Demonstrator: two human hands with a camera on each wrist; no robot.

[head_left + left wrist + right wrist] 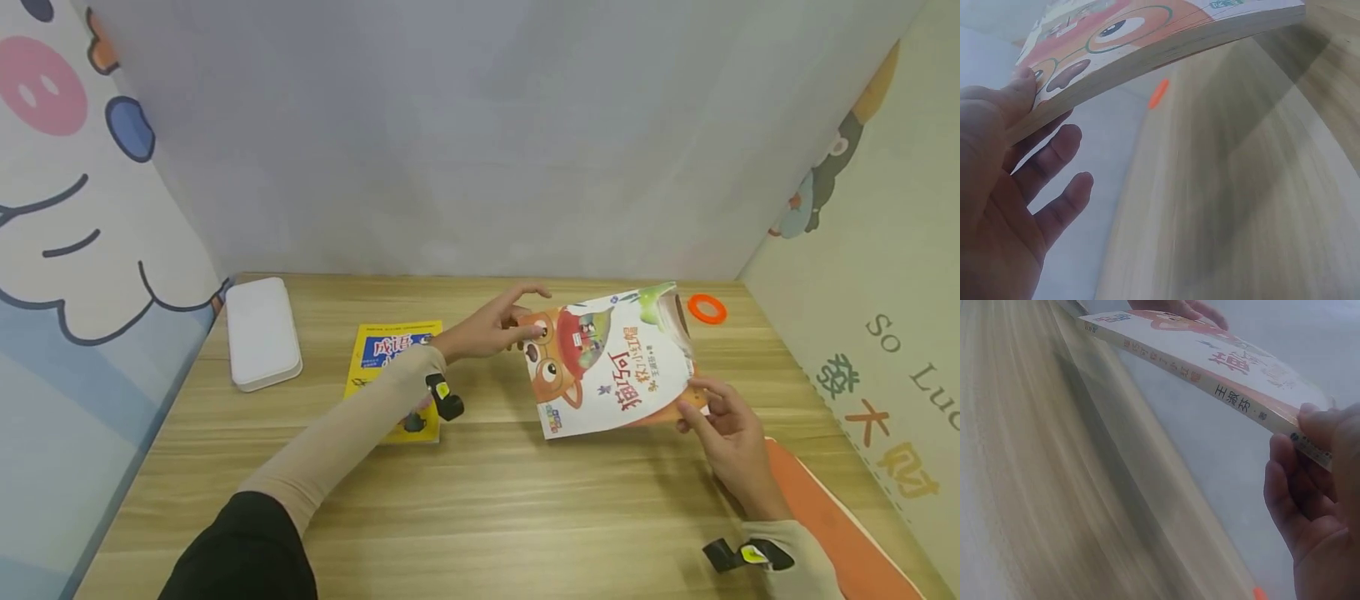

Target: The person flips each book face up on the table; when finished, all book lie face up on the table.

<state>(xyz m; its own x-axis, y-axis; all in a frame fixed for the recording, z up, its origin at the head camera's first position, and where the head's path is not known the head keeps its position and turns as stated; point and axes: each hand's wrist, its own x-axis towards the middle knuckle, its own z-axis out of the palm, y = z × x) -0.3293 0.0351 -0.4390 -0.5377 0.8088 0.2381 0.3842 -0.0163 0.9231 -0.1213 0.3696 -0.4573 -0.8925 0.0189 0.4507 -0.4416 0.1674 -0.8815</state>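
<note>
Both hands hold a thin paperback book (600, 367) with a cartoon animal on its white and orange cover, raised above the table. My left hand (487, 327) pinches its left edge, thumb on the cover; in the left wrist view the lower fingers (1063, 150) stretch out beneath the page edges. At the opposite corner my right hand (731, 442) grips the spine side, thumb on top and fingers under. The right wrist view shows the printed spine (1210, 387) facing that hand. A yellow book (427, 425) lies flat on the table, partly covered by my left forearm.
A white rounded case (262, 333) sits at the table's back left. Near the back right lies an orange ring (707, 309). An orange flat panel (832, 517) with a pale edge runs beside the right forearm. Walls (480, 150) bound the wooden table (525, 525) at back and sides.
</note>
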